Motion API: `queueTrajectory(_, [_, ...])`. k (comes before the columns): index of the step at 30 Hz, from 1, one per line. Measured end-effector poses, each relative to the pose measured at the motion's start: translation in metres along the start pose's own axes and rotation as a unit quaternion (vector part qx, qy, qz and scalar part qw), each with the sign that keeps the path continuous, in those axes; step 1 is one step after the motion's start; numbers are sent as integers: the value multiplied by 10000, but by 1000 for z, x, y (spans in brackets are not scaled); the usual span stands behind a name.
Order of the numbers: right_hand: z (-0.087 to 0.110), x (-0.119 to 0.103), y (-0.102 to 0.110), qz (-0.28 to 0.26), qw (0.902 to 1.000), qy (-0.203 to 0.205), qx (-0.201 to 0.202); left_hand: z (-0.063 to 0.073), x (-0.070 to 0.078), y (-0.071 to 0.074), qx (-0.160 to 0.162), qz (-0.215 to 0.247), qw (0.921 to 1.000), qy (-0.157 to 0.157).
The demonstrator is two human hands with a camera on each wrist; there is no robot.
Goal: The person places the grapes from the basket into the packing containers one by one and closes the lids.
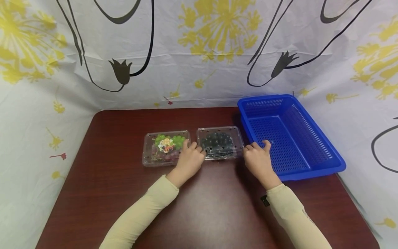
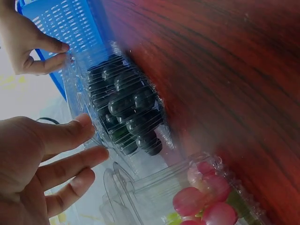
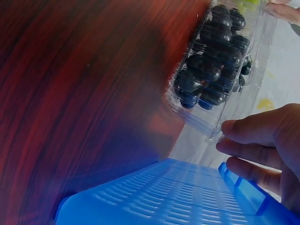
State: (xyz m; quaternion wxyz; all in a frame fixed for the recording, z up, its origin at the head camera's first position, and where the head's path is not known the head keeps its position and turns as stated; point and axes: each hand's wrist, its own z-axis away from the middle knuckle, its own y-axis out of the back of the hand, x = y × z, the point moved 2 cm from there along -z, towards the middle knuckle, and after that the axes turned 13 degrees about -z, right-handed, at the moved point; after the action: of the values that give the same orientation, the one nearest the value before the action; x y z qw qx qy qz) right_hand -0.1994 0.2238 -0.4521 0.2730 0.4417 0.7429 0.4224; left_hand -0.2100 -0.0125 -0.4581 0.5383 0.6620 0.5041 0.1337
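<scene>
A clear plastic clamshell box of dark grapes (image 1: 217, 142) lies on the table, its lid down. At its left front corner, my left hand (image 1: 190, 159) pinches the rim between thumb and fingers. My right hand (image 1: 257, 160) pinches the rim at the right side; the right wrist view shows the thumb (image 3: 248, 130) on one face of the edge and fingers on the other. Just left is a second clear box of green and red grapes (image 1: 166, 148), bearing a round fruit sticker (image 1: 166, 145). My left hand overlaps its right end in the head view.
A blue perforated plastic basket (image 1: 323, 138) stands at the right of the dark red wooden table (image 1: 199, 207), its left wall close to the dark-grape box and my right hand. A patterned white cloth (image 1: 199, 79) hangs behind the table and at both sides.
</scene>
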Motion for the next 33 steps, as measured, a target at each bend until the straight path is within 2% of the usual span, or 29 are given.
queueTrajectory(7, [2, -9, -2, 146, 9996, -202, 96, 0, 2, 1, 177, -29, 9998, -37])
queueTrajectory(11, [4, -18, -9, 486, 9980, -285, 271, 2, 2, -1, 410, -183, 9989, -92])
queueTrajectory(16, [4, -30, -19, 1036, 9926, -197, 606, 2, 4, -6, 657, -363, 9971, -119])
queueTrajectory(24, [10, -33, -27, 1355, 9865, -8, 925, 4, 13, -10, 526, -506, 9970, -251])
queueTrajectory(33, [10, -29, -28, 1497, 9838, -52, 983, -2, 18, -9, 729, -792, 9934, -384])
